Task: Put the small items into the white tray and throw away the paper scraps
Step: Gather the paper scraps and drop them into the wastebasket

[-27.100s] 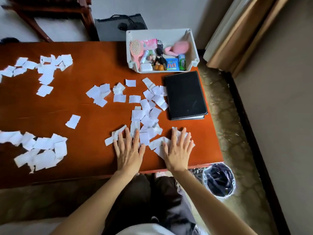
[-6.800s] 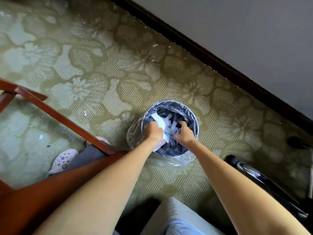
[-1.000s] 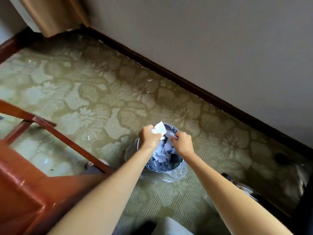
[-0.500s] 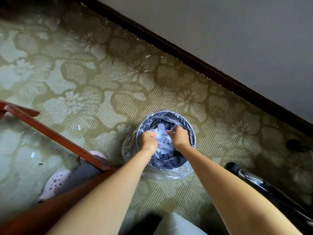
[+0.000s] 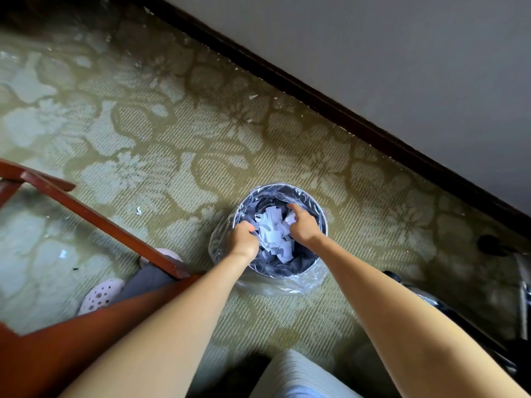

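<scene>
A round bin (image 5: 313, 202) lined with a clear plastic bag stands on the carpet, and a heap of white paper scraps (image 5: 273, 234) lies inside it. My left hand (image 5: 244, 238) hangs over the bin's left rim with its fingers curled towards the heap; its palm side is hidden, so a held scrap cannot be made out. My right hand (image 5: 303, 226) is over the right side of the heap, index finger stretched out, fingertips touching the top scraps. The white tray and the small items are out of view.
The red-brown table edge (image 5: 43, 354) and its slanted brace (image 5: 94, 216) fill the lower left. Pink clogs (image 5: 100, 294) show beneath it. A few tiny paper bits (image 5: 62, 253) lie on the patterned carpet. A dark skirting board (image 5: 344, 116) and a grey wall run behind the bin.
My hands have moved apart over the bin, and the scraps that were bunched between them now lie on the heap. The right index finger has straightened.
</scene>
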Tool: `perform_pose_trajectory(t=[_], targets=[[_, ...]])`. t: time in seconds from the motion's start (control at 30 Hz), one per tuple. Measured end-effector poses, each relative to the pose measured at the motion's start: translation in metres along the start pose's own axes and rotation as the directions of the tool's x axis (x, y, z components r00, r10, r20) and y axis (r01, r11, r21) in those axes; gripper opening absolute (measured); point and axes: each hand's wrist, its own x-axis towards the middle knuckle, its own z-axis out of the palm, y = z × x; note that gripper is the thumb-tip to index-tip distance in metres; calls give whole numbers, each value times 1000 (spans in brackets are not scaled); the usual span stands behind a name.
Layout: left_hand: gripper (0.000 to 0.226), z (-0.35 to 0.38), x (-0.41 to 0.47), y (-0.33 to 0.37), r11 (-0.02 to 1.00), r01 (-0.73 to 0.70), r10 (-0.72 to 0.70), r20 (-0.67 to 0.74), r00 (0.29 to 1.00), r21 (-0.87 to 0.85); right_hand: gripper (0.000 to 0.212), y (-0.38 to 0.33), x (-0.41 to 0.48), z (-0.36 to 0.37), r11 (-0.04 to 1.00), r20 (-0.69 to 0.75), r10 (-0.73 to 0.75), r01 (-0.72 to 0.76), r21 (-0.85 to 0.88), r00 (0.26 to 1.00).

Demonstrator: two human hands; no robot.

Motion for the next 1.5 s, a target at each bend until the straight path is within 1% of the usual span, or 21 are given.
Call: perform_pose_trajectory(t=[0.1,0.23,0.33,0.43,0.57,0.67,0.73,0.83,0.9,1.0,1.07,1.1,1.17,1.2,1.23,1.27,1.33,1.4,1.43,1.47,1.5], targets=[[41,-16,-22,5,993,-27,32,-42,999,116,55,-10,-18,-8,987,7,-28,28,-159,1000],[47,-42,-63,18,957,-72,94,-68,993,280,45,-30,-52,-22,901,-35,-113,87,-424,993],[40,-63,-98,36,927,-169,217,-114,969,334,35,-56,-88,-41,801,-98,-267,164,-576,959],[30,-96,-138,61,909,-221,319,-247,915,354,29,-91,-128,-68,715,-176,-446,230,-660,878],[33,-151,-206,87,870,-291,460,-445,768,397,27,-149,-196,-104,644,-284,-636,290,-707,718],[32,-195,-259,86,868,-276,485,-587,648,413,28,-192,-249,-116,569,-315,-763,356,-741,564],[34,-223,-296,73,887,-225,454,-671,587,403,25,-223,-284,-112,494,-295,-839,414,-764,457],[33,-260,-342,34,921,-129,378,-760,529,368,25,-265,-333,-85,385,-246,-915,519,-763,319],[33,-282,-366,-4,939,-84,331,-814,478,333,28,-290,-364,-52,294,-198,-955,607,-738,222],[36,-300,-397,-63,967,21,220,-875,431,253,24,-313,-404,7,168,-137,-985,723,-670,102],[38,-307,-419,-106,977,89,144,-902,407,195,23,-322,-425,55,107,-65,-994,782,-614,85],[39,-310,-427,-125,978,124,106,-914,392,166,25,-324,-432,76,79,-12,-996,804,-589,89],[38,-317,-436,-170,976,196,16,-924,382,98,28,-327,-445,120,-4,113,-992,860,-510,62],[38,-321,-442,-190,973,219,-19,-921,388,72,32,-329,-449,141,-41,176,-983,879,-475,50],[38,-324,-449,-207,972,231,-54,-927,371,36,38,-330,-451,158,-70,239,-970,886,-458,47],[40,-327,-452,-222,966,257,-86,-926,368,12,43,-333,-451,172,-86,292,-955,887,-455,57],[44,-327,-466,-250,955,293,-153,-917,367,-42,51,-340,-451,196,-77,363,-926,887,-454,106],[41,-337,-442,-283,952,300,-187,-897,400,-65,59,-352,-453,212,-24,380,-910,897,-441,162],[38,-344,-426,-299,952,292,-208,-894,397,-92,62,-358,-453,217,-6,381,-908,903,-429,175],[44,-351,-413,-312,952,292,-205,-899,388,-91,63,-366,-454,224,-5,389,-905,912,-410,170],[49,-356,-407,-320,948,281,-250,-894,372,-149,62,-372,-455,229,-9,393,-907,925,-381,153]])
